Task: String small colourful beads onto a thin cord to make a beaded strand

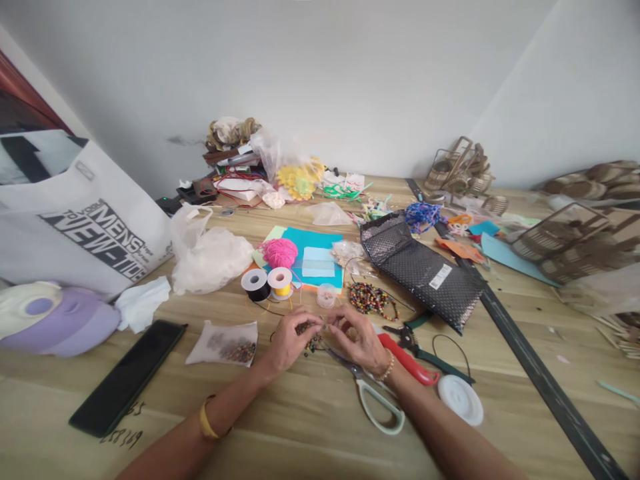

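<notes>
My left hand (294,339) and my right hand (356,337) are close together over the wooden table, fingertips pinched. What lies between the fingertips is too small to name. Small dark beads (313,345) are scattered below and between the hands. Scissors with a pale handle (381,407) lie partly under my right hand. Just beyond the hands is a small clear round container (327,295). A colourful bead string (373,299) is coiled behind my right hand. The spool of black cord (257,285) and the spool of yellow cord (281,283) stand behind my left hand.
A bag of beads (225,343) and a black phone (129,377) lie at left. Pliers (425,347), a red-handled tool (409,360) and a white spool (461,400) lie at right. Farther back are pink yarn (280,253), a black bubble mailer (425,267) and small woven baskets (460,170).
</notes>
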The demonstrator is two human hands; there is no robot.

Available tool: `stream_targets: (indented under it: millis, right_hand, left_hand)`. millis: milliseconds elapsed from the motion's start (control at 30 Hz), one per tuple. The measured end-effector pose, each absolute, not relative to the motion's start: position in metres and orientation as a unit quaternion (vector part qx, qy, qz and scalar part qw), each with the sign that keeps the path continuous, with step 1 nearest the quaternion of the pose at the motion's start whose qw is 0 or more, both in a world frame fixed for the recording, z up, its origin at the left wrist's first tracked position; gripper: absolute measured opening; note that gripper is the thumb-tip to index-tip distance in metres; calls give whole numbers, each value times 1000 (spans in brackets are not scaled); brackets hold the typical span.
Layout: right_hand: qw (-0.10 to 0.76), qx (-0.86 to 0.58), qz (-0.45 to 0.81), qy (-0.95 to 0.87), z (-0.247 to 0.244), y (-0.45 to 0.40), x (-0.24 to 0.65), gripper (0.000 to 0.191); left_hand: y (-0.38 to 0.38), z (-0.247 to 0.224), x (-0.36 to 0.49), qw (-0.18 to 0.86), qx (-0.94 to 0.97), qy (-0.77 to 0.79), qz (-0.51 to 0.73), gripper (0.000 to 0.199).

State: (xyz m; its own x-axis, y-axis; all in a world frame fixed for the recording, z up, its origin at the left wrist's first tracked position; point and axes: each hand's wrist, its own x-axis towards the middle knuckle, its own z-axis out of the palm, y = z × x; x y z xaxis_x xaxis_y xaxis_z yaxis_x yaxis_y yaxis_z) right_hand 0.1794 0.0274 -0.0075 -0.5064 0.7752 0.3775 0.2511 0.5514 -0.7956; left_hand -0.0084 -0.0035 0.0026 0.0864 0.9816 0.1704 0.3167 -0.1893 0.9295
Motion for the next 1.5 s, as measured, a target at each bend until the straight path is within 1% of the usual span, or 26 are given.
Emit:
stream_targets:
  millis: [67, 167, 400, 533, 633, 800, 900, 967, 1100, 1233, 1400, 1500]
  right_hand:
    - [387, -323, 360, -785, -7, 28, 179, 14]
    - [393, -325, 370, -777, -6, 28, 179, 15]
    - [379, -338, 372, -777, -3, 28, 180, 19]
    - [380, -334, 371, -778, -2, 27, 180, 18]
    - [366, -331, 384, -780, -1, 27, 180, 18]
    - [326, -316, 461, -762, -10, 28, 180, 23]
    - [319, -290, 520, -737, -15, 30, 179, 24]
    - [320, -292, 527, -731, -16, 30, 178, 23]
    - [332, -310, 504, -735, -10, 30, 177, 28]
    - [368, -322, 501, -714, -6, 31, 178, 31]
    - [396, -343, 506, -686, -10, 33, 179, 34]
    - [405, -341, 479, -700, -10, 33, 179, 31]
  left_hand:
    - [-4, 4, -8, 341, 657, 504, 444, 10]
    - [-5, 4, -7, 324, 672, 497, 443, 9]
    - [-6, 6, -8, 330, 672, 496, 440, 12]
    - [-6, 6, -8, 339, 663, 502, 439, 14]
    - [-6, 7, -7, 341, 659, 507, 439, 15]
    - [-7, 11, -7, 343, 660, 502, 442, 16]
    - [-7, 13, -7, 345, 660, 498, 444, 18]
    - [-7, 13, -6, 345, 661, 497, 445, 19]
    - [-8, 14, -6, 342, 662, 495, 446, 16]
    - [-6, 15, -9, 341, 656, 508, 442, 11]
    - [3, 9, -22, 323, 678, 532, 391, 9]
    - [7, 3, -29, 307, 698, 538, 360, 7]
